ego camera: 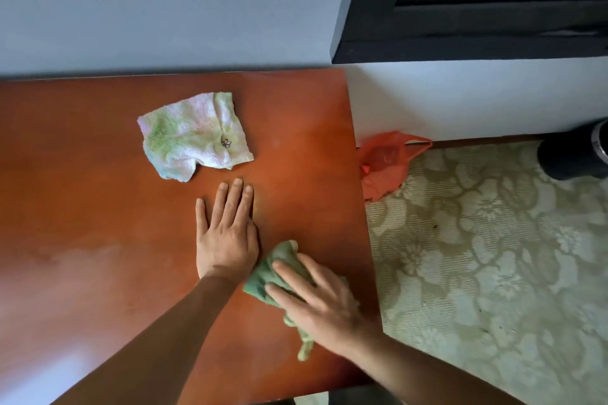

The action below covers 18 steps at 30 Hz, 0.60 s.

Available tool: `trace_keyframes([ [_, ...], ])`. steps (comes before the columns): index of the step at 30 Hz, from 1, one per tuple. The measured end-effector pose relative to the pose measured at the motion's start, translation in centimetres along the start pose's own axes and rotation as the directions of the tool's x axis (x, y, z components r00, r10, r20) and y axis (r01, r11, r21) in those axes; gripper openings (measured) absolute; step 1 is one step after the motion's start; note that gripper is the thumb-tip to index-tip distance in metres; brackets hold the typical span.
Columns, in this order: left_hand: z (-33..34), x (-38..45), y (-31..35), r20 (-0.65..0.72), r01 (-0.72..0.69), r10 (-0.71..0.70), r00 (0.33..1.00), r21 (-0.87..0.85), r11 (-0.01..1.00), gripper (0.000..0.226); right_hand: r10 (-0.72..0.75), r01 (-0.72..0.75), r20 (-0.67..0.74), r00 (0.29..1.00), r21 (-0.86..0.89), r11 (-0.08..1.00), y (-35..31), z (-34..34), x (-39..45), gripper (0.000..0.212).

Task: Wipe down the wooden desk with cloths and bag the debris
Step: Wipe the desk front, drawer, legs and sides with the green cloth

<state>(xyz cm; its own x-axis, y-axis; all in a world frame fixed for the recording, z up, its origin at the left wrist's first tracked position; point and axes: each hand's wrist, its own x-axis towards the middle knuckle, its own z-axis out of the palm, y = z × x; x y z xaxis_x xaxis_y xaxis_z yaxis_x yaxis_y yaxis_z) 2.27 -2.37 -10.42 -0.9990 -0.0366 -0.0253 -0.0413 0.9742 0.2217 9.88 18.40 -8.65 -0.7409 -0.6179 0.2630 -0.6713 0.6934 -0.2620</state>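
The reddish-brown wooden desk point(82, 207) fills the left and middle of the head view. My left hand point(227, 233) lies flat on it, fingers straight and together, holding nothing. Just to its right, my right hand point(316, 302) presses a crumpled green cloth point(273, 270) onto the desk near the right edge, fingers spread over it. A second cloth point(194, 136), pale with green and pink patches, lies loose farther back on the desk, apart from both hands. An orange plastic bag point(383, 164) sits on the floor beside the desk's right edge.
A grey wall runs along the desk's back edge. A black cabinet or frame point(477, 3) hangs at the upper right. Patterned carpet point(493, 256) covers the floor on the right, with a dark round object point(575, 154) at its far right.
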Motion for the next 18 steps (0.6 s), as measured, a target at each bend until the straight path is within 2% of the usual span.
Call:
trace_keyframes([
  [1,0.0,0.0,0.1,0.007,0.002,-0.002,1.000,-0.008,1.000,0.065,0.005,-0.005,0.009,1.000,-0.019,1.000,1.8,-0.3,-0.8,0.040],
  [3,-0.1,0.1,0.1,0.020,-0.002,0.002,1.000,-0.006,1.000,0.065,0.122,-0.121,-0.005,0.993,-0.132,0.984,6.7,-1.7,-0.5,0.041],
  [6,-0.2,0.2,0.1,0.081,-0.008,0.005,0.997,0.041,0.999,0.066,0.445,-0.450,-0.090,0.891,-0.312,0.837,14.8,-3.9,2.6,0.042],
  [8,-0.3,0.2,0.0,0.109,-0.016,0.008,0.994,0.070,0.997,0.066,0.523,-0.544,-0.161,0.837,-0.338,0.767,16.7,-4.3,5.4,0.039],
  [9,-0.6,0.3,-0.3,0.110,-0.034,0.025,0.994,0.080,0.996,0.065,0.524,-0.548,-0.166,0.835,-0.328,0.769,16.3,-3.8,6.8,0.037],
  [11,-1.3,1.1,-1.7,0.100,-0.131,0.120,0.988,0.107,0.986,0.061,0.453,-0.488,-0.183,0.873,-0.314,0.814,13.7,-1.7,9.7,0.036],
  [14,-2.0,2.6,-4.3,0.143,-0.329,0.307,0.941,0.177,0.927,0.061,0.313,-0.330,-0.103,0.944,-0.254,0.909,8.6,1.5,13.1,0.040],
  [17,-1.3,2.7,-4.9,0.153,-0.330,0.305,0.940,0.180,0.927,0.067,0.026,-0.035,-0.039,0.999,-0.265,0.964,8.8,1.9,14.8,0.040],
  [18,-1.2,2.7,-4.9,0.142,-0.321,0.299,0.944,0.168,0.932,0.069,0.013,-0.015,-0.006,1.000,-0.290,0.957,10.1,1.5,15.4,0.040],
])
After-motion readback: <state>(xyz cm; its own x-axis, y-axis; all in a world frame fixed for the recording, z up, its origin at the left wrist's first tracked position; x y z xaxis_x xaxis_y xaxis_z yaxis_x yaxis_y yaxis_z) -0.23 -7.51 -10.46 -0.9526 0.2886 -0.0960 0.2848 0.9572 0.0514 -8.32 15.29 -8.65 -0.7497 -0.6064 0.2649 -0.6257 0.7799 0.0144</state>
